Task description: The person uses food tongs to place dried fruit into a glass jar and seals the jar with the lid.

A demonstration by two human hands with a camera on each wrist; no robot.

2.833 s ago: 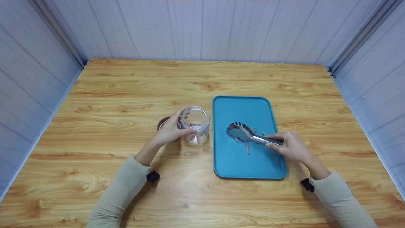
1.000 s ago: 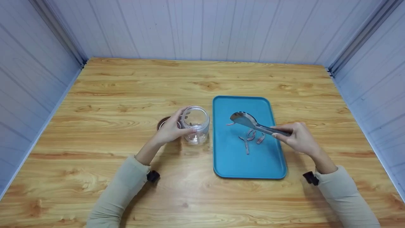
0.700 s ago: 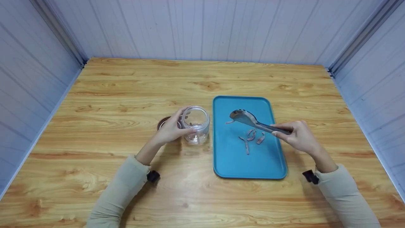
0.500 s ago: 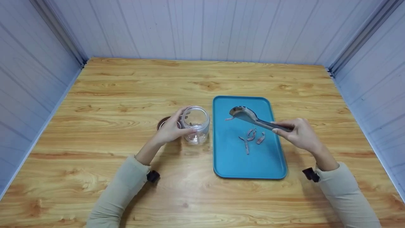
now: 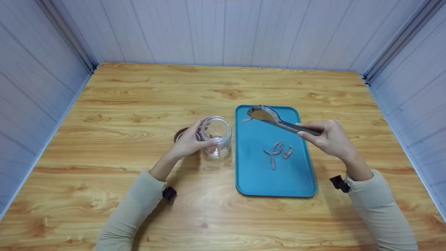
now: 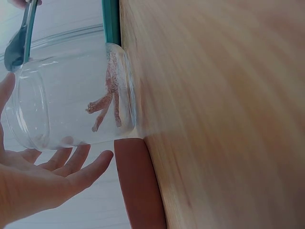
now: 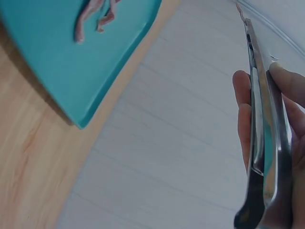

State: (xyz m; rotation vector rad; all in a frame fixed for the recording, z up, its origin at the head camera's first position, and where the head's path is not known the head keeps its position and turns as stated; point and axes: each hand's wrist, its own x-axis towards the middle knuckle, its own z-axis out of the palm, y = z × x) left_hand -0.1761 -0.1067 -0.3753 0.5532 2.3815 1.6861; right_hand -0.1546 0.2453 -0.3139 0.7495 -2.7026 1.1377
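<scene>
The right hand [image 5: 329,139] is gripping the handles of metal tongs [image 5: 275,120], its fingers [image 7: 248,124] curled around them and squeezing them together. The spoon-shaped tips are hanging in the air over the far left corner of the teal tray [image 5: 299,181], pinching one small pinkish strip [image 5: 247,120] that is dangling just inside the tray's left edge. Three more pinkish strips [image 5: 277,152] are lying near the tray's middle, apart from every rim.

The left hand [image 5: 188,143] is cupping the clear glass jar [image 5: 216,136], with its fingers [image 6: 76,164] resting relaxed along the wall. The jar is standing upright with its mouth open, just beside the tray's left edge, and a few strips are sitting at its bottom. A brown lid [image 5: 179,133] is lying on the bench [image 5: 139,90] right behind the left hand.

Bare wood is stretching wide on the far side and the left of the bench, up to the pale panel walls [image 5: 223,31].
</scene>
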